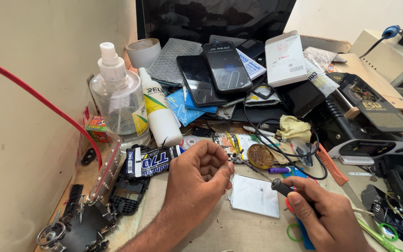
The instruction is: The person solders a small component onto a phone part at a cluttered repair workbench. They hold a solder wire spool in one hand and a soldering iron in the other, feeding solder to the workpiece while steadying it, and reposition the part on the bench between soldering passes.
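Note:
My left hand (197,179) is curled into a loose fist in the middle of the bench, fingertips pinched together near a small circuit board (232,142); whether something thin is pinched there I cannot tell. My right hand (320,212) grips the black handle of a soldering iron (281,185), whose thin tip points up-left toward the board's lower edge. A flat silver phone battery (256,196) lies between the two hands. A round tin of brown flux (260,156) sits just right of the board.
Two dark phones (215,72) and a white box (284,58) lie at the back. A clear pump bottle (116,100), a white bottle (159,114) and a black adhesive tube (152,161) stand left. A black cable (281,149), yellow cloth (294,128) and soldering station (374,126) crowd the right.

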`<action>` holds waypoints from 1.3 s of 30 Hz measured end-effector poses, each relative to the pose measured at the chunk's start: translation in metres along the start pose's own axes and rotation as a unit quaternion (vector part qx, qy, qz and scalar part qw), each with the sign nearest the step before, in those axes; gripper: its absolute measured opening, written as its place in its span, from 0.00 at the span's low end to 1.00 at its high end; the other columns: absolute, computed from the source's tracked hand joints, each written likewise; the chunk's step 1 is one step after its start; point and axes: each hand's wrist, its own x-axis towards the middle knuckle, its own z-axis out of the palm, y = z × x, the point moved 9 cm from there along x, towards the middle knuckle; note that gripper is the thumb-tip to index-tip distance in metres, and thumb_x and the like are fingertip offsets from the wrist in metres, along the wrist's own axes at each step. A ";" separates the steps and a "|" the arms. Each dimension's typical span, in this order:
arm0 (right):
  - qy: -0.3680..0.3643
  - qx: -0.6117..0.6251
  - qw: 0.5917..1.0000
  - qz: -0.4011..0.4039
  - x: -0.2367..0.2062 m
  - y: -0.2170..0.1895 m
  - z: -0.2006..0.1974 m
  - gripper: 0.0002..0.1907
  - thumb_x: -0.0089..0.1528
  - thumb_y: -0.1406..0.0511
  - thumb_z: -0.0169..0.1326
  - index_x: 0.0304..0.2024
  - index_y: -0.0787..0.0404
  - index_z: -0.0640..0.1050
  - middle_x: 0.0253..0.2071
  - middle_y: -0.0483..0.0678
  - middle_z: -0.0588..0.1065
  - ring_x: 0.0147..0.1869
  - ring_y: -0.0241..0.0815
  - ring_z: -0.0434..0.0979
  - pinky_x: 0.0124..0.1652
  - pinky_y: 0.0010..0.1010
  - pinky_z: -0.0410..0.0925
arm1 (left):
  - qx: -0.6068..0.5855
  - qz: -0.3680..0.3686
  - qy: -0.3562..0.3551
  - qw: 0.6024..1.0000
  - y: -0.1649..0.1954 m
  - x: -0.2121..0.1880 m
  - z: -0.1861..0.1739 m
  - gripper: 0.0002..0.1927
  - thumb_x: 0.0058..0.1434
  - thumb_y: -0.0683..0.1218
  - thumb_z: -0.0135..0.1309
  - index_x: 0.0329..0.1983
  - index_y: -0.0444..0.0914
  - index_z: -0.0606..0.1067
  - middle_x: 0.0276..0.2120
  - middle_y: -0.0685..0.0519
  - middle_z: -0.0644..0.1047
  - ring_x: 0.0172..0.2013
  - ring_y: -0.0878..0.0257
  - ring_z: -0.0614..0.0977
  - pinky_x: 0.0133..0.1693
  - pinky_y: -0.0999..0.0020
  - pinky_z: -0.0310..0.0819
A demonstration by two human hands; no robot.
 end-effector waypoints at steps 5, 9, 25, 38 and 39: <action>0.008 -0.003 1.000 0.028 0.000 -0.001 -0.003 0.20 0.65 0.58 0.53 0.56 0.59 0.80 0.26 0.47 0.78 0.27 0.33 0.75 0.29 0.27 0.69 | 0.001 0.000 0.001 1.000 0.001 -0.001 0.000 0.03 0.60 0.38 0.57 0.34 0.34 0.73 0.25 0.55 0.80 0.25 0.73 0.83 0.27 0.78 0.81; 0.018 -0.015 0.999 0.040 -0.001 0.002 -0.004 0.20 0.63 0.57 0.54 0.54 0.59 0.80 0.25 0.47 0.79 0.26 0.34 0.76 0.29 0.27 0.69 | 0.001 0.006 -0.001 1.000 0.002 -0.001 0.000 0.03 0.60 0.38 0.57 0.34 0.34 0.73 0.25 0.54 0.79 0.25 0.73 0.83 0.27 0.78 0.80; -0.001 0.005 0.999 0.036 -0.003 0.001 -0.006 0.21 0.65 0.58 0.53 0.56 0.60 0.80 0.26 0.48 0.78 0.28 0.34 0.75 0.30 0.27 0.68 | 0.029 -0.004 0.000 1.000 0.005 -0.003 0.003 0.03 0.60 0.38 0.56 0.35 0.35 0.74 0.25 0.55 0.80 0.26 0.73 0.83 0.28 0.78 0.82; -0.008 0.016 1.000 -0.001 -0.007 0.016 -0.004 0.20 0.69 0.59 0.53 0.58 0.62 0.80 0.29 0.47 0.77 0.31 0.32 0.73 0.31 0.25 0.69 | 0.027 0.000 -0.006 1.000 0.004 -0.001 0.003 0.02 0.60 0.38 0.55 0.35 0.35 0.73 0.24 0.55 0.80 0.26 0.73 0.83 0.28 0.78 0.82; -0.009 0.018 1.000 0.005 -0.007 0.017 -0.004 0.20 0.69 0.59 0.53 0.58 0.62 0.80 0.30 0.47 0.76 0.31 0.33 0.73 0.31 0.25 0.69 | 0.027 0.001 -0.006 1.000 0.004 -0.001 0.003 0.02 0.60 0.38 0.55 0.35 0.35 0.73 0.24 0.55 0.80 0.26 0.73 0.83 0.28 0.78 0.82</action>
